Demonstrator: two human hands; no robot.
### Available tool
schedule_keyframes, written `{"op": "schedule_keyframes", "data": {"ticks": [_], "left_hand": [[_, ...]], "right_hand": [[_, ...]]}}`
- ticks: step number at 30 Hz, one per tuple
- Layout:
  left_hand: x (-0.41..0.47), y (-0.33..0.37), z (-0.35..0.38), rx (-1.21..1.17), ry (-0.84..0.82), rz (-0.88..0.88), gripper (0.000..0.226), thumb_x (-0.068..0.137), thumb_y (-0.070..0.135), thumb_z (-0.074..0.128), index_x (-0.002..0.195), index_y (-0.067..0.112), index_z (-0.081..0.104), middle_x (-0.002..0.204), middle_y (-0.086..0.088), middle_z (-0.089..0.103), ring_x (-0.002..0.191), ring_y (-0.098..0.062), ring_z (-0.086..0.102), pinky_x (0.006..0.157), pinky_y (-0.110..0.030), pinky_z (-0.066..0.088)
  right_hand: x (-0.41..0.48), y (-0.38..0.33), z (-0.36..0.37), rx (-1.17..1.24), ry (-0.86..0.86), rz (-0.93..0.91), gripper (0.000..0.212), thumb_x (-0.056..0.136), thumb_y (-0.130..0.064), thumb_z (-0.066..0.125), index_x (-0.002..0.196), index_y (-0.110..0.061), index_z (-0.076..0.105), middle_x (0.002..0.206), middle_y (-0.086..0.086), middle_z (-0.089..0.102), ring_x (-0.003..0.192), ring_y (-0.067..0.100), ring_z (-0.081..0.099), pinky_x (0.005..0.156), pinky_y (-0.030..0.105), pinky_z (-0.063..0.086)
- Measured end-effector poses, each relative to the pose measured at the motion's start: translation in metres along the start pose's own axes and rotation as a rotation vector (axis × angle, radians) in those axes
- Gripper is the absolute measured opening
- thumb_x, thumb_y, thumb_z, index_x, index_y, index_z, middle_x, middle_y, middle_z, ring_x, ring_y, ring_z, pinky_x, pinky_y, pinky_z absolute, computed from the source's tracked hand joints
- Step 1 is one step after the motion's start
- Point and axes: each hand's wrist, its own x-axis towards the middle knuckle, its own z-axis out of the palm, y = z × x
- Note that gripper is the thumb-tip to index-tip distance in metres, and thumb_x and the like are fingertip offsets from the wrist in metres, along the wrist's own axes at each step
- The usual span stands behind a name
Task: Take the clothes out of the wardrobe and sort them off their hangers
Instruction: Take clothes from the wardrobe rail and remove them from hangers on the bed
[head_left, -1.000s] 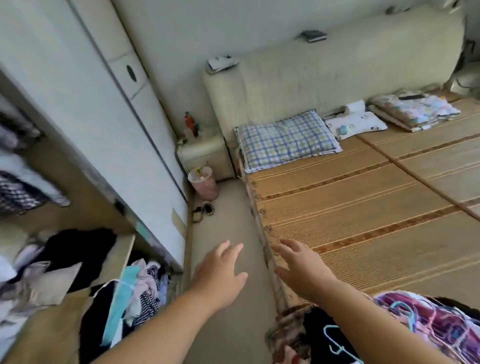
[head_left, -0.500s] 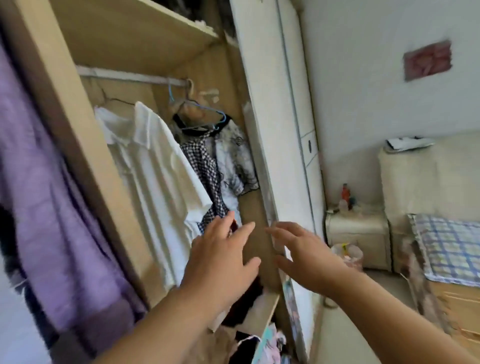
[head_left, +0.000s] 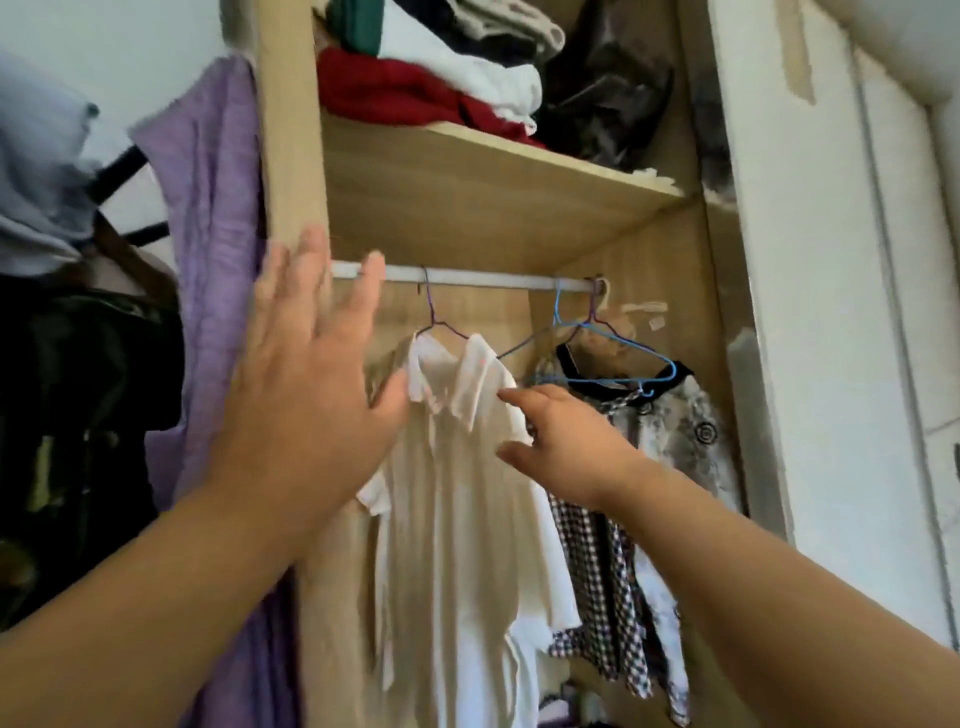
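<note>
Wooden wardrobe (head_left: 467, 208) stands open, with folded clothes (head_left: 415, 88) piled on the shelf above the hands. Between them a creased, collared white shirt (head_left: 457, 519) hangs on a thin purple hanger (head_left: 431, 312) from the rail (head_left: 483, 277). Left hand (head_left: 306, 405) is raised, fingers spread, holding nothing. Right hand (head_left: 566, 441) touches the shirt's shoulder; whether it grasps the cloth is unclear.

Soft, even daylight, faint shadows inside the wardrobe, motion blur throughout, wide-angle bending at edges
</note>
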Motion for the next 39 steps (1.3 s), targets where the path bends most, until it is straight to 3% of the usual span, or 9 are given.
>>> {"op": "schedule_keyframes", "data": {"ticks": [5,11,15,17,20,23,31,34,39], "left_hand": [[0.030,-0.001,0.006,0.044,0.072,-0.172,0.095,0.081,0.012,0.064,0.149,0.000,-0.002,0.157,-0.020,-0.003,0.145,-0.025,0.000,0.110,-0.012,-0.001],[0.028,-0.001,0.011,0.130,0.100,-0.307,0.086,0.082,0.009,0.058,0.150,0.004,0.006,0.155,-0.015,0.019,0.140,-0.022,0.019,0.096,0.000,0.005],[0.029,-0.001,0.014,0.184,0.122,-0.321,0.087,0.080,0.009,0.058,0.151,0.012,0.007,0.152,-0.012,0.027,0.133,-0.020,0.027,0.098,-0.017,0.022],[0.029,0.000,0.015,0.193,0.131,-0.333,0.088,0.081,0.011,0.058,0.151,0.018,0.005,0.151,-0.008,0.028,0.129,-0.016,0.028,0.096,-0.019,0.027],[0.028,-0.002,0.016,0.206,0.141,-0.333,0.088,0.081,0.014,0.059,0.151,0.020,0.005,0.153,-0.005,0.026,0.127,-0.010,0.024,0.095,-0.015,0.023],[0.028,-0.004,0.015,0.226,0.145,-0.304,0.089,0.080,0.013,0.060,0.151,0.016,0.006,0.154,-0.006,0.026,0.127,-0.008,0.021,0.091,-0.007,0.016],[0.031,0.000,0.012,0.214,0.136,-0.349,0.090,0.079,0.013,0.060,0.151,0.019,0.006,0.153,-0.007,0.027,0.129,-0.014,0.028,0.101,-0.029,0.030],[0.032,0.006,0.008,0.220,0.093,-0.396,0.089,0.081,0.011,0.059,0.151,0.014,0.004,0.155,-0.011,0.021,0.136,-0.022,0.026,0.106,-0.037,0.030],[0.009,0.029,0.019,0.599,-0.095,-0.206,0.076,0.080,0.018,0.045,0.145,-0.009,0.016,0.151,-0.032,0.014,0.141,-0.045,0.012,0.113,-0.056,0.018]], "right_hand": [[0.079,0.024,0.008,0.038,-0.014,-0.020,0.063,0.090,-0.036,0.056,0.142,-0.010,0.034,0.142,0.014,0.041,0.128,0.029,0.041,0.103,0.036,0.037],[0.156,0.032,0.024,0.064,-0.014,0.002,0.037,0.094,-0.026,0.052,0.121,-0.002,0.049,0.127,0.021,0.053,0.117,0.034,0.048,0.090,0.032,0.038],[0.191,0.031,0.036,0.058,-0.034,0.072,0.035,0.093,-0.028,0.053,0.119,-0.005,0.055,0.123,0.018,0.058,0.112,0.034,0.053,0.085,0.031,0.042],[0.204,0.029,0.041,0.076,-0.051,0.099,0.022,0.092,-0.025,0.051,0.100,-0.006,0.059,0.114,0.017,0.062,0.096,0.033,0.056,0.075,0.030,0.041],[0.213,0.026,0.043,0.116,0.013,0.128,0.014,0.087,-0.008,0.045,0.073,-0.011,0.047,0.103,0.019,0.064,0.082,0.032,0.054,0.068,0.029,0.038],[0.216,0.027,0.039,0.172,0.097,0.127,0.014,0.086,-0.003,0.040,0.080,-0.010,0.050,0.104,0.020,0.063,0.093,0.035,0.059,0.070,0.030,0.039],[0.203,0.047,-0.002,0.273,0.233,0.110,0.026,0.092,-0.012,0.042,0.103,-0.001,0.063,0.109,0.023,0.064,0.101,0.039,0.059,0.072,0.032,0.040],[0.172,0.071,-0.014,0.272,0.247,0.064,0.022,0.094,-0.020,0.043,0.089,-0.007,0.061,0.102,0.022,0.064,0.096,0.039,0.058,0.070,0.033,0.038],[0.094,0.118,-0.016,0.318,0.224,0.068,0.021,0.094,-0.024,0.049,0.086,-0.010,0.064,0.093,0.015,0.066,0.092,0.034,0.059,0.070,0.033,0.039]]}}
